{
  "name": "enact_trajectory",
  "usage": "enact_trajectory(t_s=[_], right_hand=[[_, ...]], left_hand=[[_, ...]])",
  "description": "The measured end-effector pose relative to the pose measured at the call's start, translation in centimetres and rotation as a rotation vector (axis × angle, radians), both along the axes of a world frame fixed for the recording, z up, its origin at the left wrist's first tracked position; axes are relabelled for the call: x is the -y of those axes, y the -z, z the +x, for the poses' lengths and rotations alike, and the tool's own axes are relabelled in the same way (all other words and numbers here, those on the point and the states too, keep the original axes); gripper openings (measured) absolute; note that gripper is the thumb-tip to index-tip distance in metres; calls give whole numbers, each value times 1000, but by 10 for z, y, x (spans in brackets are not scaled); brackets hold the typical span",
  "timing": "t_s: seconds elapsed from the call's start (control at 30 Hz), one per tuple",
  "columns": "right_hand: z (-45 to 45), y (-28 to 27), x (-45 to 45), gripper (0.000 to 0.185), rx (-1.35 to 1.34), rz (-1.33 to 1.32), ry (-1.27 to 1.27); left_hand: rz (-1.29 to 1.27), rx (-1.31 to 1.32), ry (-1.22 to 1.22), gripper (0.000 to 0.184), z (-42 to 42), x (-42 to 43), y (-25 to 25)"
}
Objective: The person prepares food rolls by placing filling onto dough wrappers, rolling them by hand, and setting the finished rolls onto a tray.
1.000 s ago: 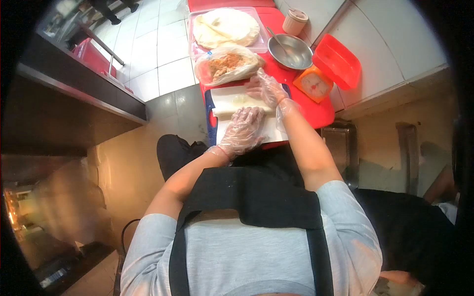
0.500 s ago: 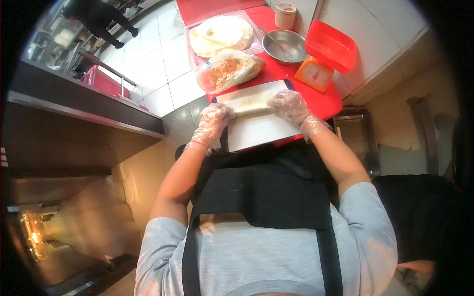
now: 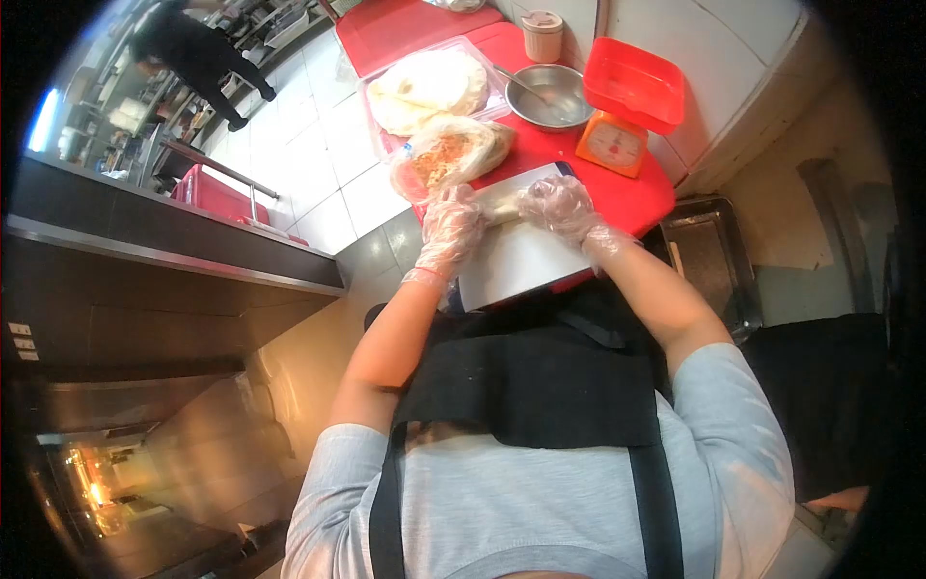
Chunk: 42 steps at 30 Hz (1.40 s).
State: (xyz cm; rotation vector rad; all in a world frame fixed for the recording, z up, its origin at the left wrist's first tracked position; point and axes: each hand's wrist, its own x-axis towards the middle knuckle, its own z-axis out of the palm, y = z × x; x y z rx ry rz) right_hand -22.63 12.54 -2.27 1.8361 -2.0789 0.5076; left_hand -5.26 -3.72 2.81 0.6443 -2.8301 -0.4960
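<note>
A pale rolled wrapper (image 3: 502, 206) lies across a white board (image 3: 521, 259) with dark blue corners. My left hand (image 3: 451, 224), in a clear plastic glove, closes on the roll's left end. At the other end, the gloved fingers of my right hand (image 3: 559, 206) are curled around it, hiding that end. Just beyond the board sits an opened plastic bag of orange shredded filling (image 3: 447, 159). Behind the bag, a stack of thin round wrappers (image 3: 429, 89) rests in a clear plastic tray (image 3: 494, 104).
On the red table (image 3: 648, 205) stand a metal bowl (image 3: 569, 108) with a spoon, an orange kitchen scale (image 3: 615, 145) with a red pan (image 3: 637, 87), and a lidded cup (image 3: 543, 41). A metal tray (image 3: 709, 253) is at right. Another person (image 3: 188, 58) bends at far left.
My left hand has moved right and inward, closer to my right hand. Less of the roll shows between them, and it looks narrower. The camera view has shifted slightly.
</note>
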Motion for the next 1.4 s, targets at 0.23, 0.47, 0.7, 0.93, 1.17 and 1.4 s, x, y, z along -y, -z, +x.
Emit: enact_trajectory(t_s=[0.23, 0.47, 0.7, 0.93, 1.17, 1.4], right_hand=[[-18, -4, 17, 22, 16, 152, 33], [-28, 12, 12, 16, 27, -55, 72], [-49, -13, 35, 19, 84, 225, 114], [-31, -27, -14, 16, -50, 166, -132], [56, -30, -76, 53, 74, 114, 28], [87, 5, -46, 78, 13, 356, 124]], left_hand=[[-114, -255, 141, 27, -18, 1, 34], [-248, -141, 113, 27, -44, 20, 32], [-282, -179, 198, 21, -24, 21, 15], [-21, 174, 191, 24, 12, 2, -9], [-383, 82, 227, 70, 90, -44, 46], [-110, 72, 238, 100, 50, -79, 44]])
